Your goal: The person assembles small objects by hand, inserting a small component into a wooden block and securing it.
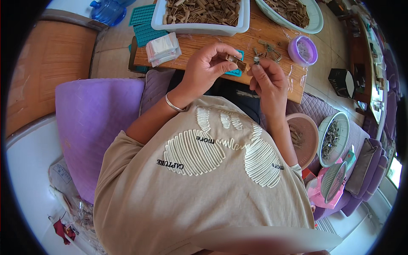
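My left hand (205, 67) is over the table's near edge, its thumb and fingers closed on a small brown piece (240, 64) with a curved, toothed look. Close by on the right, my right hand (272, 80) pinches a tiny shiny metal part (256, 60), too small to make out fully. A narrow gap separates the two pieces. Beneath the left fingertips lies a small teal tray (233, 73), partly covered by the hand. Behind the right hand, a loose pile of small metal parts (270, 52) rests on the wooden table (204, 46).
A white bin (204, 29) and a pale oval basin (315, 26) hold brown pieces. A purple bowl (313, 53) stands at the table's right. Stacked plastic packets (163, 49) and teal trays (146, 33) sit left. Baskets (312, 140) are on the sofa at right.
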A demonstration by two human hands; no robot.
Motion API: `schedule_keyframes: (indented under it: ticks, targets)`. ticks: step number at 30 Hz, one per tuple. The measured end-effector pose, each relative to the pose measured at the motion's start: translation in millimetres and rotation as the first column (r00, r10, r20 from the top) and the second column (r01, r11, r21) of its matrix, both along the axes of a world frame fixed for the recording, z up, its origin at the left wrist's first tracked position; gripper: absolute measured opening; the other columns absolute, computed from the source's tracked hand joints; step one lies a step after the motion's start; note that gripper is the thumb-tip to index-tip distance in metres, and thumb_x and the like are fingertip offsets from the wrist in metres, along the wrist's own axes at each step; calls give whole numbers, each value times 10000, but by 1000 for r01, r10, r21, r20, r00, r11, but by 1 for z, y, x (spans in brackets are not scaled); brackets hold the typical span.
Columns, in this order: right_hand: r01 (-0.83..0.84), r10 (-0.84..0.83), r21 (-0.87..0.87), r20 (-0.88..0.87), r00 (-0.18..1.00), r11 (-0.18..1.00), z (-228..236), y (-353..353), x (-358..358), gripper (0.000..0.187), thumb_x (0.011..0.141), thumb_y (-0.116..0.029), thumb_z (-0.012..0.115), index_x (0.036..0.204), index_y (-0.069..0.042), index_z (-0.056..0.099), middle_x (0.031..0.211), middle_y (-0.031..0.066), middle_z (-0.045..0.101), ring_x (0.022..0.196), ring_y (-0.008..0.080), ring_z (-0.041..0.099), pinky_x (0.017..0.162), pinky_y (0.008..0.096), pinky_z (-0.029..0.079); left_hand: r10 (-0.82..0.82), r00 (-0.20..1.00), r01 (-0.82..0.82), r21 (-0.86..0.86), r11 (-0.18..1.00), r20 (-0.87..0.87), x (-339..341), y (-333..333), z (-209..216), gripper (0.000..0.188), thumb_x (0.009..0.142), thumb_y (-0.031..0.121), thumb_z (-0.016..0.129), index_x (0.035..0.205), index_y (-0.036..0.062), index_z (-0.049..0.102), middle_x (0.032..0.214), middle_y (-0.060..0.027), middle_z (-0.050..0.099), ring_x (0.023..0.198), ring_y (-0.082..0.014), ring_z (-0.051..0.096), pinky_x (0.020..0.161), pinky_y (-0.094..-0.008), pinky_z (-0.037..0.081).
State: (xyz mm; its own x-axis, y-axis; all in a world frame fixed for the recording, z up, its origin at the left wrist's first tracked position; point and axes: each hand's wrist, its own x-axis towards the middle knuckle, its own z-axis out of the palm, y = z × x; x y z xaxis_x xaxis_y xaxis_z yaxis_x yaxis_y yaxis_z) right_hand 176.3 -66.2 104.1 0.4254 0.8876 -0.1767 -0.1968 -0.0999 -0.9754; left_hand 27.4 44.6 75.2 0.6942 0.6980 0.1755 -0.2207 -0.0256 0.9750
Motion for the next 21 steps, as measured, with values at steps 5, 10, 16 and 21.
schedule_keyframes:
  ticks: [5,10,16,21]
  targets:
    - [7,-60,133,402,913,991,-9,-7,-6,120,922,-108,622,987,-8,604,773,1,599,577,39,510,496,176,392,55,996,-49,94,994,-71,-2,-10,14,264,833,94,704,1064,30,595,1042,-67,659,936,-137,631,810,-266,518]
    - [49,-46,42,-77,996,998,-5,-7,-11,98,930,-97,607,988,-19,603,796,1,620,586,32,521,488,175,382,274,961,-236,666,708,49,2,-10,0,359,703,66,790,1020,56,622,1038,-103,669,915,-235,654,781,-315,512]
    - [87,-99,211,49,994,974,-24,-1,-6,80,912,-64,616,963,-3,607,871,40,657,668,60,571,529,189,416,107,993,-86,330,940,-46,2,-23,-4,235,796,102,728,1000,51,624,1064,-79,642,926,-187,631,826,-302,509]
    - [-69,-69,250,504,861,966,-25,6,-3,74,845,-13,656,912,7,631,947,100,663,766,177,624,639,273,495,-26,994,78,-495,865,111,6,-24,-5,265,871,55,666,1111,39,556,1099,-63,604,965,-123,588,846,-263,498]
